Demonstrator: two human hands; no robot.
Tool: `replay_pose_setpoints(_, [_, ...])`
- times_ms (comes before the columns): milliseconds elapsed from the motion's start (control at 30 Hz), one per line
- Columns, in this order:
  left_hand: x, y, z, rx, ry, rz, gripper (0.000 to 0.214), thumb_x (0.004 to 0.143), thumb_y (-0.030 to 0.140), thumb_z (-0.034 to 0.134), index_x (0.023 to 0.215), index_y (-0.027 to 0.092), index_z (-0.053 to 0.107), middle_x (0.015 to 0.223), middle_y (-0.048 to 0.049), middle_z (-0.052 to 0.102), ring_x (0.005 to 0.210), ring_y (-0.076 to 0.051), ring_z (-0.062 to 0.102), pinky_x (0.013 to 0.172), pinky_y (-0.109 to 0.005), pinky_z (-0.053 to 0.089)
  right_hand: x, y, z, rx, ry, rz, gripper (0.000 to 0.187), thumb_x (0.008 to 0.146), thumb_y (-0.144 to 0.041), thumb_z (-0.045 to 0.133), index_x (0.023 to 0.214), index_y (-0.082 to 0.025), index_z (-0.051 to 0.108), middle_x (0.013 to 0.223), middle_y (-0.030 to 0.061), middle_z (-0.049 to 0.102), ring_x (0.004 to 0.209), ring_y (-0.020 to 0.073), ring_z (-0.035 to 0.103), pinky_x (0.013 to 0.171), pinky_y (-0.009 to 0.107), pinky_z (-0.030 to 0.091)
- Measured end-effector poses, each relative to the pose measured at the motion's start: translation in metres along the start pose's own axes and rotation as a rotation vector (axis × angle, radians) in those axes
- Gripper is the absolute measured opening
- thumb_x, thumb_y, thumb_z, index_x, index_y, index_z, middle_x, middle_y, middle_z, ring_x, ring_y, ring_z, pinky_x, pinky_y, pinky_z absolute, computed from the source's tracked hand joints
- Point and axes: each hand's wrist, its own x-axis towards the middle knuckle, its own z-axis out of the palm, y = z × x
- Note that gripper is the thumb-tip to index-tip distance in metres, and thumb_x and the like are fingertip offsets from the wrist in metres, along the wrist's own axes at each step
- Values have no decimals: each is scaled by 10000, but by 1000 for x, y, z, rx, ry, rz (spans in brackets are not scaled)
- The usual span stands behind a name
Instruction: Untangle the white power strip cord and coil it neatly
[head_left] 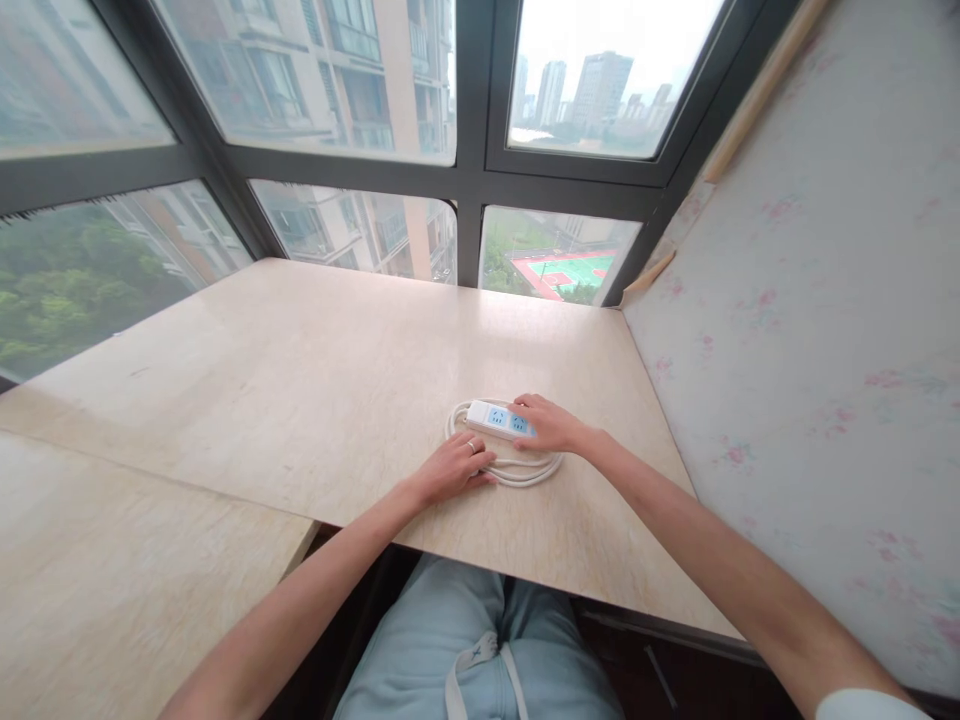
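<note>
On the beige stone-patterned sill lies a white power strip (480, 412) with blue socket faces, tilted slightly down to the right. Its white cord (529, 478) is wound in loose loops around and beneath it. My right hand (550, 424) grips the strip's right end, thumb on the near side and fingers over the far side, covering that end. At the lower left of the loops, my left hand (454, 468), with a ring on one finger, is closed on the cord with bent fingers. Part of the coil is hidden under both hands.
Dark-framed windows (472, 180) border the sill at the back and left. A flowered papered wall (810, 330) rises on the right, its paper peeling near the window corner. A second slab (150, 560) adjoins at the lower left. My legs (427, 640) are below the front edge.
</note>
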Motion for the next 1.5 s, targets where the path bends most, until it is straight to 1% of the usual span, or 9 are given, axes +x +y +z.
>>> replay_pose_setpoints(167, [-2, 3, 2, -66, 70, -11, 342, 959, 452, 469, 1035, 197, 683, 947, -91, 603, 883, -208, 530, 818, -337, 418, 1, -8, -6, -4, -57, 85, 432, 725, -367, 755, 1087, -171, 620, 1123, 113, 601, 1020, 248, 569, 839, 343, 460])
replay_pose_setpoints(333, [-2, 5, 3, -109, 103, -27, 296, 943, 416, 515, 1002, 172, 672, 947, -94, 604, 912, -220, 529, 834, -349, 423, 5, -17, -9, -84, -70, 130, 387, 735, -379, 739, 1037, -163, 628, 1061, 112, 620, 957, 244, 589, 776, 328, 459])
replay_pose_setpoints(567, [-2, 6, 3, -99, 114, -33, 382, 935, 426, 523, 1189, 142, 560, 1131, -127, 597, 1031, -257, 522, 918, -390, 414, 8, -22, -16, -161, -33, 90, 353, 717, -403, 757, 941, -146, 665, 1017, 121, 648, 983, 265, 561, 866, 357, 431])
replay_pose_setpoints(800, [-2, 7, 3, -78, 139, -28, 335, 922, 430, 536, 1100, 149, 571, 1059, -112, 597, 987, -257, 530, 884, -385, 424, 14, -36, -34, -298, -190, 102, 386, 790, -446, 675, 996, -120, 655, 1043, 146, 648, 957, 262, 611, 782, 317, 469])
replay_pose_setpoints(967, [-2, 6, 4, -57, 152, -4, 290, 934, 439, 515, 1006, 170, 595, 999, -96, 586, 936, -238, 522, 841, -366, 414, 19, -46, -40, -376, -269, 81, 431, 811, -460, 646, 1034, -91, 658, 1034, 175, 652, 913, 287, 641, 723, 332, 483])
replay_pose_setpoints(1067, [-2, 5, 5, -46, 152, 1, 281, 934, 439, 519, 932, 172, 607, 950, -84, 575, 889, -222, 508, 807, -352, 401, 19, -41, -41, -338, -289, 81, 450, 818, -499, 641, 1023, -99, 669, 1051, 175, 654, 956, 301, 632, 750, 343, 482])
replay_pose_setpoints(1200, [-2, 5, 5, -55, 158, -1, 276, 928, 438, 537, 926, 174, 618, 936, -76, 568, 875, -212, 493, 802, -346, 388, 13, -25, -47, -165, -279, 79, 399, 824, -490, 650, 1025, -147, 681, 1075, 138, 645, 1037, 284, 598, 846, 345, 463])
replay_pose_setpoints(1333, [-3, 4, 6, -45, 163, 14, 261, 932, 421, 538, 959, 184, 645, 926, -72, 566, 862, -206, 493, 789, -335, 381, -2, -7, -51, -40, -148, 95, 343, 826, -351, 656, 1116, -168, 658, 1097, 120, 621, 1066, 259, 574, 910, 345, 438])
replay_pose_setpoints(1500, [-3, 3, 6, -25, 183, 50, 276, 946, 397, 521, 1075, 203, 667, 948, -78, 581, 849, -199, 510, 795, -342, 390, -23, 7, -40, 109, -148, 256, 319, 762, -203, 652, 1077, -154, 679, 1034, 109, 663, 908, 217, 632, 818, 303, 473])
